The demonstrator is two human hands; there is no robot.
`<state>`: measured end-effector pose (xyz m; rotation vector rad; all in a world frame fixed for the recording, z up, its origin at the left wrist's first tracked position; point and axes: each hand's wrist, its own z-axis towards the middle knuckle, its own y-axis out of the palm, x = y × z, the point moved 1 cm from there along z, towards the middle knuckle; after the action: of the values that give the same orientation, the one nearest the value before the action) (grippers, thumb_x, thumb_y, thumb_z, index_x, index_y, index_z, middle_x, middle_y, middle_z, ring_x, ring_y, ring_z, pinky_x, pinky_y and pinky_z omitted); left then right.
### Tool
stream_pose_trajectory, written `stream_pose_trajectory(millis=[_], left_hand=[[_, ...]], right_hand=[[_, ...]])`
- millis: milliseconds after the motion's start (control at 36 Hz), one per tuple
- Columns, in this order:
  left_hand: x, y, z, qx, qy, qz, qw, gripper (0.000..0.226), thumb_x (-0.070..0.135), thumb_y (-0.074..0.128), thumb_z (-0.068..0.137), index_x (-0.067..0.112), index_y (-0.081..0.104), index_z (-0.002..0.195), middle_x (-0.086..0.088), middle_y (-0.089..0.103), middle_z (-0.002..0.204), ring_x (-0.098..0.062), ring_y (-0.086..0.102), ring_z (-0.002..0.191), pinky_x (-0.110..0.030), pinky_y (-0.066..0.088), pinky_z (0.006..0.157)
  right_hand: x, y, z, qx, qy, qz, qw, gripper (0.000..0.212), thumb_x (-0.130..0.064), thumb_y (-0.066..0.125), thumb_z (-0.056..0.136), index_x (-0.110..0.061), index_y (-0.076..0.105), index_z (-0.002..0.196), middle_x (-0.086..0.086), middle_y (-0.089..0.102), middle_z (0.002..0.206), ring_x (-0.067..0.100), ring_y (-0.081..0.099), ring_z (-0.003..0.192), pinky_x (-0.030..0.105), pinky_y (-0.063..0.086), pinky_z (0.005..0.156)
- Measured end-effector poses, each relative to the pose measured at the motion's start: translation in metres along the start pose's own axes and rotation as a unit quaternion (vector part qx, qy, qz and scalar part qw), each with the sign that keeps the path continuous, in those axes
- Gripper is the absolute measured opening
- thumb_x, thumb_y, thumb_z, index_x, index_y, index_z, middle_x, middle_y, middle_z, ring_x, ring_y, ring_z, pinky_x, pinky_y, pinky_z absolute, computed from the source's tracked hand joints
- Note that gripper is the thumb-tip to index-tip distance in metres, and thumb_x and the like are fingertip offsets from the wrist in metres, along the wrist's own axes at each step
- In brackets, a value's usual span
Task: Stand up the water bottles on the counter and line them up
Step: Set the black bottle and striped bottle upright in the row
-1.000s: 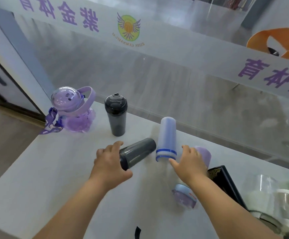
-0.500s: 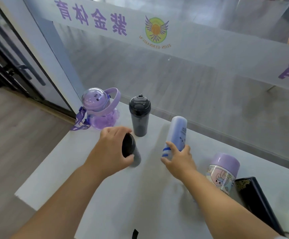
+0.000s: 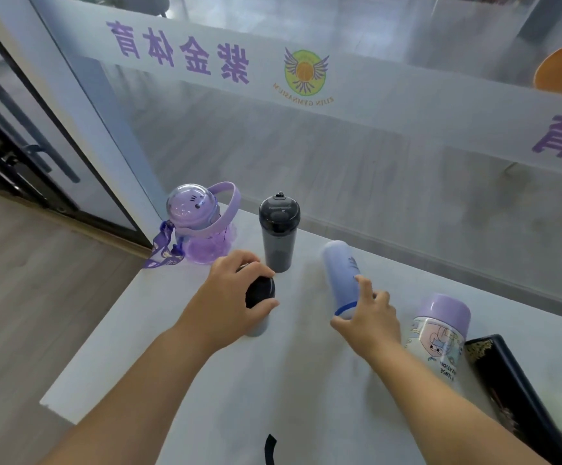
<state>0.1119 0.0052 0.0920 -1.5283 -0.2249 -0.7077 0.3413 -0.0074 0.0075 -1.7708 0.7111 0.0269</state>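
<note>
My left hand (image 3: 231, 298) grips a dark grey bottle (image 3: 260, 292) near its top, holding it upright on the white counter (image 3: 158, 333). My right hand (image 3: 368, 317) holds the lower end of a pale blue bottle (image 3: 340, 270) with a blue ring, which leans tilted with its far end raised. Behind them a second dark grey bottle (image 3: 278, 231) with a flip lid stands upright. At the counter's far left corner stands a round purple bottle (image 3: 199, 223) with a carry strap. Right of my right hand, a purple-capped cartoon bottle (image 3: 440, 330) stands upright.
A glass wall with a frosted band of purple lettering runs along the counter's far edge. A black box (image 3: 514, 391) lies at the right. The counter's left edge drops to a wooden floor. A door frame stands at the far left.
My left hand has brought the dark grey bottle from lying to upright. My right hand has lifted the blue bottle off the counter to a tilt. The cartoon bottle now stands upright.
</note>
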Motion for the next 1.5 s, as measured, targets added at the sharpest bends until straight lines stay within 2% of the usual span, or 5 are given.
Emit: stream_pose_trajectory(millis=[389,639,1056,1306,1500], left_hand=[[-0.015,-0.001,-0.004,0.053,0.019,-0.032,0.998,0.03,0.026,0.078,0.073,0.022,0.072,0.102,0.005,0.063,0.11,-0.027,0.048,0.105,-0.027,0.033,0.092],[-0.019,-0.006,-0.005,0.035,0.033,-0.042,0.998,0.031,0.027,0.075,0.076,0.023,0.07,0.106,0.006,0.064,0.113,-0.025,0.048,0.107,-0.025,0.034,0.092],[-0.019,-0.014,-0.001,-0.003,0.08,0.011,0.997,0.034,0.037,0.065,0.083,0.024,0.064,0.115,0.007,0.058,0.121,-0.022,0.046,0.111,-0.03,0.041,0.092],[-0.01,-0.025,0.003,0.013,0.135,0.035,0.99,0.028,0.033,0.068,0.081,0.019,0.067,0.105,0.005,0.061,0.114,-0.022,0.051,0.105,-0.03,0.044,0.088],[0.025,-0.028,-0.003,0.002,0.22,0.022,0.975,0.024,0.035,0.068,0.082,0.017,0.071,0.097,0.005,0.068,0.099,-0.019,0.065,0.084,-0.032,0.053,0.07]], right_hand=[[-0.027,-0.066,-0.027,0.162,-0.018,0.132,0.978,0.067,-0.028,0.074,0.071,-0.011,0.041,0.127,0.009,0.05,0.125,0.032,0.052,0.108,0.039,0.046,0.088],[-0.039,-0.064,-0.03,0.103,-0.045,0.039,0.993,0.069,-0.032,0.068,0.077,-0.018,0.04,0.139,0.008,0.045,0.134,0.032,0.048,0.118,0.039,0.043,0.096],[-0.058,-0.078,-0.02,-0.027,-0.076,-0.091,0.993,0.088,-0.05,0.062,0.084,-0.02,0.013,0.151,0.005,0.024,0.154,0.032,0.03,0.136,0.042,0.037,0.107],[-0.054,-0.092,-0.03,-0.009,-0.079,-0.049,0.996,0.084,-0.048,0.064,0.083,-0.018,0.021,0.15,0.007,0.024,0.155,0.029,0.028,0.139,0.043,0.035,0.109],[-0.02,-0.121,-0.055,0.059,-0.085,0.017,0.994,0.053,-0.042,0.066,0.084,-0.02,0.052,0.13,0.003,0.059,0.128,0.021,0.058,0.11,0.038,0.047,0.097]])
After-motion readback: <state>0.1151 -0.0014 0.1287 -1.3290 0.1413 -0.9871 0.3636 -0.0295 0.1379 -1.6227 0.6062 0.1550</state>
